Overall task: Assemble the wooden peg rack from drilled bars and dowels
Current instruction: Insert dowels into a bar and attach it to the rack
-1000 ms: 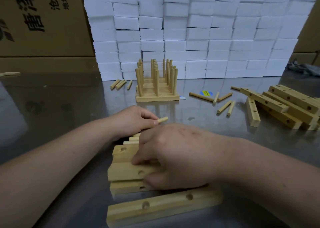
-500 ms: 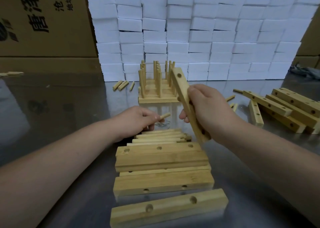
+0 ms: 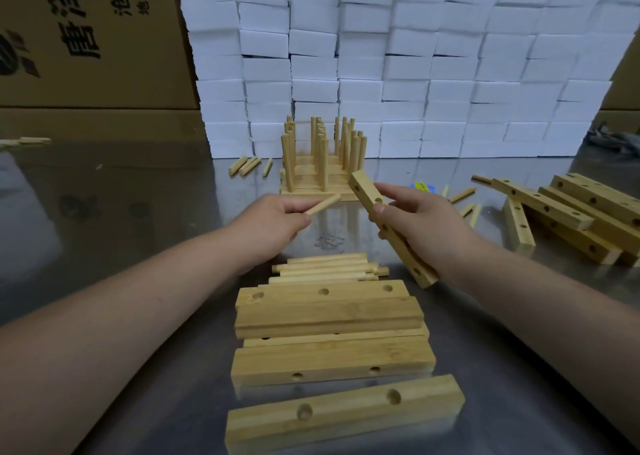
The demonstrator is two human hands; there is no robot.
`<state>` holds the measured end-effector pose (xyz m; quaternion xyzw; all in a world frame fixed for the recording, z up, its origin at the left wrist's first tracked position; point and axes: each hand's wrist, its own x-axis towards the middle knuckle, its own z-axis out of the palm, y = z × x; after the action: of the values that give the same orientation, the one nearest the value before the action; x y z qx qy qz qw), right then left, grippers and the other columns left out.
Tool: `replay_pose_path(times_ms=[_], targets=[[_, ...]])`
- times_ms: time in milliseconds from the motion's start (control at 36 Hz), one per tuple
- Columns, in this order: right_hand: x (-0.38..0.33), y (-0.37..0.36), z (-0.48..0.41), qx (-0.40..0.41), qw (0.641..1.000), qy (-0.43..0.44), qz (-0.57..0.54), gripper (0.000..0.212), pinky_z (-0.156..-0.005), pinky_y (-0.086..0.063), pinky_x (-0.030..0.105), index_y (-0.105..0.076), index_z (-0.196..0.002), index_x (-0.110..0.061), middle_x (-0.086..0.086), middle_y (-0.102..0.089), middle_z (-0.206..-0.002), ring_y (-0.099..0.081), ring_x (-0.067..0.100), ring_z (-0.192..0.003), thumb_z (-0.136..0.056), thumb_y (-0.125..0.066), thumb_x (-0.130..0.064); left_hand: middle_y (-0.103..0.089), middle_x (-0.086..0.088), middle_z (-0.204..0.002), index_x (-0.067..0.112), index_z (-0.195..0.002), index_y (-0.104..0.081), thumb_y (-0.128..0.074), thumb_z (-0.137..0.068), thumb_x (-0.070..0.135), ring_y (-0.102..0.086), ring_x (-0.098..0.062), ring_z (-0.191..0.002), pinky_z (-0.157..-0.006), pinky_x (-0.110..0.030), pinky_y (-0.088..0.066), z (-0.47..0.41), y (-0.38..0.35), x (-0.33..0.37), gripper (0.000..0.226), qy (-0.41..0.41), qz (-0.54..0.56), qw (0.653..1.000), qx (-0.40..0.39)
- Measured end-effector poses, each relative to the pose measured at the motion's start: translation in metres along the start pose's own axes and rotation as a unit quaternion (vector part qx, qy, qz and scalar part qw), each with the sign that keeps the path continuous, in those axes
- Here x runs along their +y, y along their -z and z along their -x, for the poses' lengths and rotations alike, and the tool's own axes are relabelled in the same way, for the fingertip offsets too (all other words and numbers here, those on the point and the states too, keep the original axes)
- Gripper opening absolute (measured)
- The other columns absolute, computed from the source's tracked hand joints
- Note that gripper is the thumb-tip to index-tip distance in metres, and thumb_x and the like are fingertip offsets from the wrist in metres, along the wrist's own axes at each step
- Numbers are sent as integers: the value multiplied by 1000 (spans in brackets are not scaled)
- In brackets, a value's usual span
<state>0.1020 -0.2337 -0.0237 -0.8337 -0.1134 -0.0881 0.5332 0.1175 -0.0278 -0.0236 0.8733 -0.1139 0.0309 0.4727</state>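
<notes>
- Above the counter [image 3: 138, 233], your left grip [image 3: 273, 222] pinches a short dowel [image 3: 323, 204] between thumb and fingertips, its free end pointing right.
- Just beside it, your right grip [image 3: 422, 226] is curled round a drilled bar [image 3: 362, 186], which is tilted with its upper end near the dowel tip but not touching it.
- Below both hands lie loose dowels [image 3: 329, 267] and flat bars [image 3: 329, 312].
- Beyond them stands a finished peg rack [image 3: 318, 167], and more bars are heaped at the right [image 3: 571, 212].

This looks like a small factory or warehouse assembly station. Large printed cardboard cartons [image 3: 86, 39] stand behind a wall of stacked white foam blocks [image 3: 415, 56]. A shiny metal surface [image 3: 138, 212] carries batches of identical drilled bars [image 3: 543, 207] and dowels [image 3: 325, 266].
</notes>
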Motion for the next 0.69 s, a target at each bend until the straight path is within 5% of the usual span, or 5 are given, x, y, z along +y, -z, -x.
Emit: replay_pose_path(times_ms=[167, 333, 472, 583, 694], targets=[[0, 2, 1, -94, 995, -18, -40, 42, -73, -49, 24, -59, -118, -42, -7, -65, -86, -63, 0, -67, -90, -52, -12, -70, -1, -90, 40, -102, -67, -60, -89, 24, -51, -11, -64, -56, -22, -43, 2, -4, -3, 22, -21, -19, 999, 27], [4, 3, 1, -134, 984, -44, -110, 48, -65, -53, 26, -53, -124, -36, 3, -62, -77, -59, 5, -61, -89, -52, -3, -67, 12, -83, 50, -90, -63, -58, -90, 23, -55, -12, -74, -46, -8, -41, 5, -5, -2, 28, -47, 6, 998, 43], [7, 1, 1, -144, 981, -46, -121, 56, -59, -50, 24, -45, -137, -24, 4, -69, -89, -59, 13, -61, -86, -59, -5, -61, 6, -75, 52, -93, -60, -54, -93, 23, -48, 5, -42, -35, -10, -35, 10, -6, 1, 29, -67, 3, 996, 52], [6, 2, 0, -150, 983, -36, -97, 54, -63, -51, 29, -43, -138, -29, -5, -71, -83, -57, 14, -57, -88, -58, -12, -68, 3, -89, 52, -89, -59, -53, -93, 28, -61, -24, -82, -42, -6, -41, 9, -6, 1, 25, -60, -17, 996, 66], [3, 1, 1, -142, 985, -27, -98, 51, -58, -49, 24, -46, -137, -31, -4, -68, -73, -53, 10, -53, -91, -54, -11, -67, -12, -103, 45, -82, -59, -52, -93, 31, -55, -17, -81, -52, -14, -42, 6, -7, -1, 19, -61, -50, 994, 70]])
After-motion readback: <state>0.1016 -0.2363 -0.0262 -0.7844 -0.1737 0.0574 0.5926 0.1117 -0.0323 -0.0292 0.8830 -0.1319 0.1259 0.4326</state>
